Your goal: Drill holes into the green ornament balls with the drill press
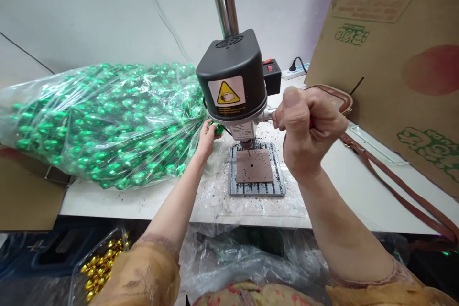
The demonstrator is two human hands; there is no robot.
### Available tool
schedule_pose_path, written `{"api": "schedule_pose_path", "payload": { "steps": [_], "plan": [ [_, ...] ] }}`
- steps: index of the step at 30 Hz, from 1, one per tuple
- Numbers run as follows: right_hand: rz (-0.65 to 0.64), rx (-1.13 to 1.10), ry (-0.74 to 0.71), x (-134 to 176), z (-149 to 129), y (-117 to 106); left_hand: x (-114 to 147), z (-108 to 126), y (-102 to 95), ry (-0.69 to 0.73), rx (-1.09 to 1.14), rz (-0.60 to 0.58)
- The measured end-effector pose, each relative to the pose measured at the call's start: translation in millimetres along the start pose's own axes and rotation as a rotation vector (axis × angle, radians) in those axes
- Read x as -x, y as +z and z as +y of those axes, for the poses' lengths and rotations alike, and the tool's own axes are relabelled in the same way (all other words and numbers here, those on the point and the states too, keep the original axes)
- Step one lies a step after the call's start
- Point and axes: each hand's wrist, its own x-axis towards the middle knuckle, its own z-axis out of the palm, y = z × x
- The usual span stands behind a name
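Observation:
A small bench drill press (236, 71) with a black motor housing stands in front of me. My right hand (310, 126) is closed round its feed lever (270, 114), on the right side of the head. To the left of the press, my left hand (208, 138) pinches a shiny green ball (218, 128) by the mouth of a clear plastic bag. That bag (118, 124) is full of shiny green balls. Below the chuck (246, 144) lies a brown plate (255, 166) with a small dark hole, resting on the slotted metal base (233, 189).
Dark chips litter the base and white table (125, 203). A cardboard box (387, 81) rises at the right, beside a brown strap (390, 184). Behind the press are a switch box (272, 76) and a power strip (296, 71). A clear container of gold balls (102, 267) sits below left.

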Motion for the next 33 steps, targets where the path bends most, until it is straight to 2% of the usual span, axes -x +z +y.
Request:
{"api": "schedule_pose_path", "payload": {
  "steps": [5,8,12,18,23,26,30,33],
  "plan": [
    [0.042,-0.015,0.007,0.7,0.9,1.7,64.3,26.6,-21.2,-0.126,0.232,-0.009],
    [0.056,-0.009,0.006,0.9,0.7,2.6,101.7,33.0,-21.1,-0.173,0.301,-0.052],
    [0.052,-0.002,0.011,1.0,1.0,2.0,131.5,27.4,-13.2,-0.369,0.356,-0.161],
    [0.027,-0.006,0.022,1.0,2.0,-0.8,145.8,20.1,0.3,-0.503,0.464,-0.147],
    [0.017,-0.001,0.021,1.4,3.3,-1.3,151.6,16.7,2.0,-0.472,0.431,-0.195],
    [0.021,-0.04,0.012,1.5,4.3,-0.7,149.7,12.9,-1.4,-0.51,0.379,-0.236],
    [0.025,-0.038,0.002,1.2,4.9,-0.5,145.0,9.8,-3.6,-0.52,0.371,-0.195],
    [0.031,-0.011,0.0,1.6,4.2,-0.9,146.3,10.3,-2.0,-0.466,0.367,-0.168]
  ]
}}
